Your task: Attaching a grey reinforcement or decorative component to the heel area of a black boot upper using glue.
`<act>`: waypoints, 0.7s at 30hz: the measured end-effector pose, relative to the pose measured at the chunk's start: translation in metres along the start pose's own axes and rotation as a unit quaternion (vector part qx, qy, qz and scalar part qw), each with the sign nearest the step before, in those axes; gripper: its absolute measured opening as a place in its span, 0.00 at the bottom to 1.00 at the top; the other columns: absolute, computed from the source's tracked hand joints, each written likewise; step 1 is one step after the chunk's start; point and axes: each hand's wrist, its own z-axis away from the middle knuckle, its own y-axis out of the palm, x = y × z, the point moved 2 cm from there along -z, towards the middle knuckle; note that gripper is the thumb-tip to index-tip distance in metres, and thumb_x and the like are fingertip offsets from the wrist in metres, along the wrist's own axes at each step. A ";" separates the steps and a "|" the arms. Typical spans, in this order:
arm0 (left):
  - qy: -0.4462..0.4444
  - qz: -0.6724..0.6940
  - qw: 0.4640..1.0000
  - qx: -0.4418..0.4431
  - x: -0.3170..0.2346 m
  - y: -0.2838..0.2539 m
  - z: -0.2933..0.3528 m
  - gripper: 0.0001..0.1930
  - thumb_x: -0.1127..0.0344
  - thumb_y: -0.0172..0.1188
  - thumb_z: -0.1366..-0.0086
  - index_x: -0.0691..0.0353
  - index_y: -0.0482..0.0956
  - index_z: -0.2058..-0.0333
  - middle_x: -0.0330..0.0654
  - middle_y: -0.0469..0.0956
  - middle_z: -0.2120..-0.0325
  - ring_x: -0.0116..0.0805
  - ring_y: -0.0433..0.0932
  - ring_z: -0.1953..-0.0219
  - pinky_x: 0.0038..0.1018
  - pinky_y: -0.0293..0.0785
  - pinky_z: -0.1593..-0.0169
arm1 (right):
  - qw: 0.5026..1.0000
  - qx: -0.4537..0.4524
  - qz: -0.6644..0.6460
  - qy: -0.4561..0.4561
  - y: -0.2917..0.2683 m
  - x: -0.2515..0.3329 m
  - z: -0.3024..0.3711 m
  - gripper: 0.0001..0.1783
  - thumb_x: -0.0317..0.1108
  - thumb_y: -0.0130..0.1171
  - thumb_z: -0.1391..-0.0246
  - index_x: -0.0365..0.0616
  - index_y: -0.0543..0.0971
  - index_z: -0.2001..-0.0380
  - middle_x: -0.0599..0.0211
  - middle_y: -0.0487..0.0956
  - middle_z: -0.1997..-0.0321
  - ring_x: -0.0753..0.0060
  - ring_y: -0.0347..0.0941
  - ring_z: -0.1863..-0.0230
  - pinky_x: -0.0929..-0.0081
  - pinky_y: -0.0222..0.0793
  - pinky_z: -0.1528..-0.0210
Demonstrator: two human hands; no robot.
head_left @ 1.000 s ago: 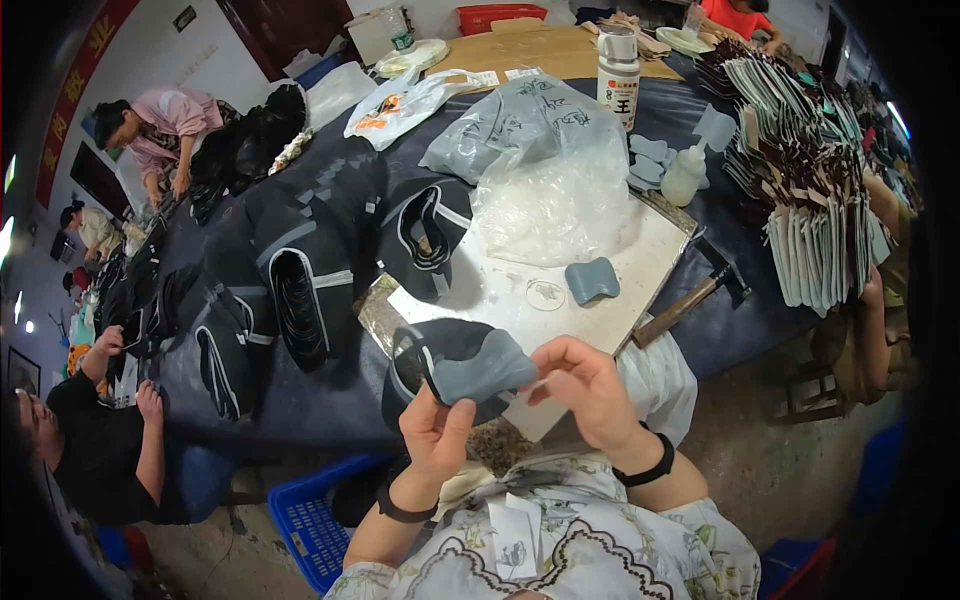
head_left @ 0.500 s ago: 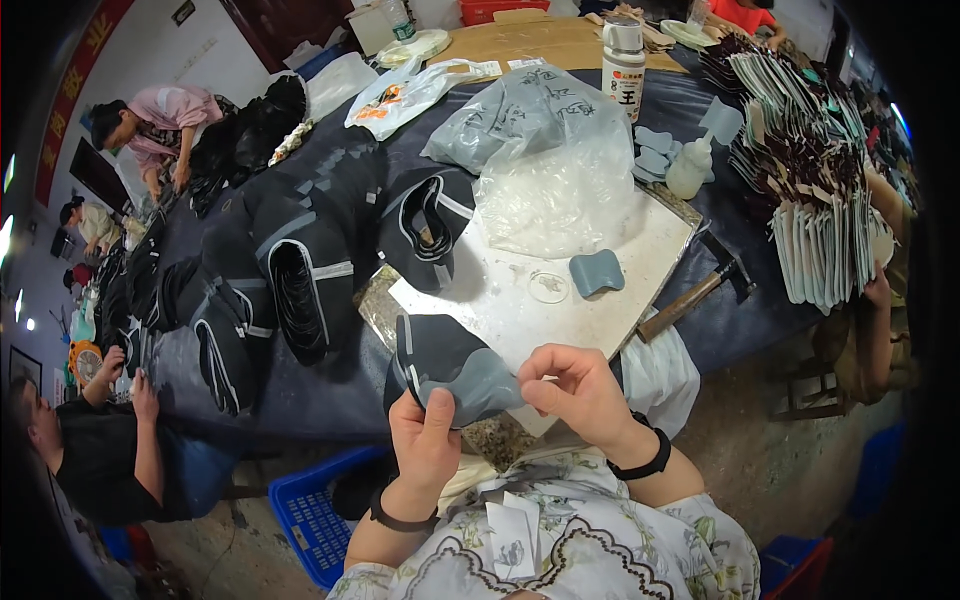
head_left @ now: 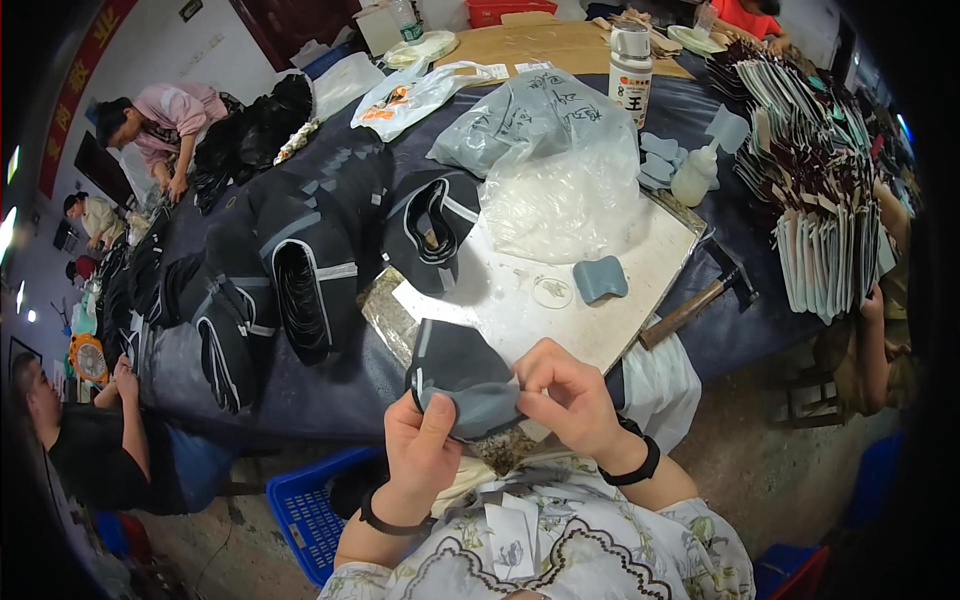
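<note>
My left hand point(head_left: 425, 440) grips a black fabric shoe upper point(head_left: 450, 352), its thumb pressed on the near side. Over the lower part of the upper lies a smooth grey curved piece point(head_left: 482, 408). At the right end of that piece, my right hand point(head_left: 568, 398) is closed in a pinch on its edge; the fingertips partly hide the contact. Just beyond my hands, a loose grey curved piece point(head_left: 600, 280) rests on a white board point(head_left: 640, 300), beside a ring-shaped mark or band point(head_left: 552, 291).
Bundles of black uppers point(head_left: 310, 300) fill the left. A plastic bag point(head_left: 560, 190) covers the board's far part. Rightward are a hammer point(head_left: 700, 300), a squeeze bottle point(head_left: 693, 178), a flask point(head_left: 630, 75) and stacked pale pieces point(head_left: 820, 250). A blue basket point(head_left: 310, 510) stands below left. Several people work nearby.
The upper has tilted and shifted slightly right and down. My right fingers have closed in on the grey piece's right edge. At left, a co-worker's hands have come together.
</note>
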 end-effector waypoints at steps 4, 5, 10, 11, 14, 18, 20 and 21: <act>0.046 -0.065 0.997 0.009 0.005 -0.018 -0.002 0.11 0.67 0.50 0.36 0.70 0.72 0.61 0.41 0.76 0.67 0.23 0.73 0.66 0.21 0.69 0.60 | 0.993 -0.073 -0.088 0.006 -0.021 -0.002 -0.001 0.06 0.23 0.55 0.53 0.41 0.69 0.71 0.65 0.68 0.62 0.77 0.63 0.57 0.79 0.59 0.53; 0.054 -0.111 0.992 0.019 0.008 -0.019 -0.002 0.10 0.68 0.51 0.36 0.70 0.72 0.61 0.38 0.75 0.69 0.20 0.70 0.68 0.18 0.67 0.63 | 0.993 -0.075 -0.086 0.008 -0.018 0.007 -0.002 0.06 0.23 0.55 0.53 0.41 0.69 0.71 0.65 0.68 0.62 0.77 0.63 0.57 0.79 0.59 0.53; 0.104 -0.195 0.974 0.042 0.010 -0.013 -0.001 0.09 0.69 0.53 0.38 0.69 0.74 0.62 0.32 0.74 0.73 0.14 0.64 0.74 0.14 0.59 0.73 | 0.983 -0.007 -0.138 0.124 0.002 0.017 -0.010 0.06 0.26 0.56 0.49 0.41 0.71 0.68 0.66 0.69 0.57 0.83 0.64 0.58 0.81 0.60 0.55; 0.103 -0.195 0.975 0.041 0.011 -0.015 -0.001 0.09 0.69 0.53 0.38 0.69 0.74 0.62 0.32 0.74 0.73 0.14 0.64 0.74 0.14 0.59 0.73 | 0.961 -0.028 -0.206 0.181 0.004 0.015 -0.007 0.05 0.26 0.56 0.48 0.41 0.71 0.68 0.67 0.69 0.57 0.84 0.64 0.60 0.82 0.61 0.56; 0.101 -0.246 0.960 0.086 0.010 -0.020 0.000 0.09 0.69 0.54 0.38 0.69 0.75 0.62 0.34 0.74 0.74 0.15 0.65 0.76 0.14 0.60 0.74 | 0.963 -0.065 -0.196 0.171 0.008 0.013 -0.006 0.05 0.27 0.56 0.48 0.41 0.70 0.70 0.68 0.73 0.60 0.83 0.67 0.63 0.83 0.61 0.58; 0.176 -0.334 0.914 0.149 0.012 -0.021 -0.001 0.11 0.68 0.54 0.39 0.70 0.74 0.61 0.38 0.76 0.70 0.22 0.70 0.71 0.19 0.65 0.68 | 0.973 -0.093 -0.158 0.142 0.010 0.011 0.003 0.04 0.27 0.54 0.46 0.40 0.69 0.69 0.74 0.70 0.69 0.90 0.61 0.70 0.91 0.57 0.67; 0.185 -0.298 0.923 0.159 0.019 -0.023 0.001 0.14 0.65 0.53 0.38 0.71 0.74 0.60 0.42 0.77 0.64 0.27 0.72 0.64 0.23 0.67 0.60 | 0.975 -0.093 -0.156 0.127 0.013 0.007 0.008 0.06 0.27 0.53 0.46 0.40 0.68 0.66 0.75 0.68 0.71 0.90 0.59 0.72 0.91 0.55 0.70; 0.187 -0.298 0.923 0.158 0.024 -0.023 0.002 0.14 0.65 0.53 0.38 0.71 0.74 0.60 0.42 0.77 0.64 0.27 0.72 0.64 0.23 0.67 0.60 | 0.977 -0.093 -0.155 0.110 0.015 0.006 0.008 0.08 0.26 0.53 0.45 0.40 0.67 0.62 0.76 0.66 0.74 0.91 0.58 0.74 0.92 0.53 0.73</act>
